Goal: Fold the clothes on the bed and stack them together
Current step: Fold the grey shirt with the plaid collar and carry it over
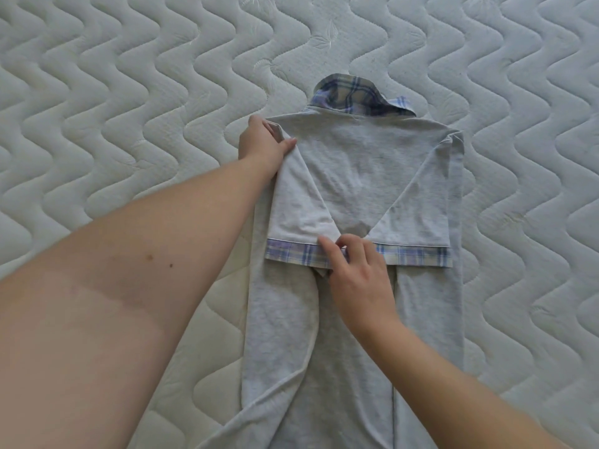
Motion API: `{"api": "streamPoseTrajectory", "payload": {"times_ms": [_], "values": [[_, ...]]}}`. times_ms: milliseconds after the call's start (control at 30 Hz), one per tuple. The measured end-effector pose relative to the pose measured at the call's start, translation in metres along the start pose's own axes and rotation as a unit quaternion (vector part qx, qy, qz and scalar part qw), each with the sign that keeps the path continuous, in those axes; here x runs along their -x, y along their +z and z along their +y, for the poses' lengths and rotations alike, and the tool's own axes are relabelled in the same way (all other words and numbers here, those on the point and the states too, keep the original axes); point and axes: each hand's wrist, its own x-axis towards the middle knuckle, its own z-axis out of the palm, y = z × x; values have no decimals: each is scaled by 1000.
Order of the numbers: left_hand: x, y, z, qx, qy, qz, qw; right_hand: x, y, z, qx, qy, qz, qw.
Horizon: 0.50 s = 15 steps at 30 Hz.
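Quilted white bed (129,92) carries a grey shirt (359,170), sleeves folded inward. Left hand (262,140) grips its shoulder fold, fingers clamped; right hand (356,273) pinches the plaid cuff (291,254).

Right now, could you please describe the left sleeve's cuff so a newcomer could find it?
On the mattress lies a grey shirt. Its left sleeve folds inward, ending in a plaid cuff pinched by the right hand, unlike the untouched right cuff.

We see a matt grey jersey-knit polo shirt (353,176), its plaid woven collar (353,94) at twelve o'clock, on a quilted, soft-looking mattress (129,92).
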Motion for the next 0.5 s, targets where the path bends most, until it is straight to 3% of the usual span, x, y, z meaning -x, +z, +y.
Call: {"api": "streamPoseTrajectory", "payload": {"times_ms": [100,167,267,433,500], "values": [[11,0,-1,-29,17,17,999,-1,-1,3,-17,0,-5,1000],[25,-2,-4,-58,8,-1,998,-2,-3,6,-78,48,-33,995],[47,-14,-14,-76,-12,-79,994,-7,-3,7,-175,169,-73,967],[83,-31,-40,-100,-46,-256,960,-13,-3,1,-220,212,-114,945],[90,-30,-49,-134,-24,-255,957,-10,-6,0,-238,207,-85,945]]}}
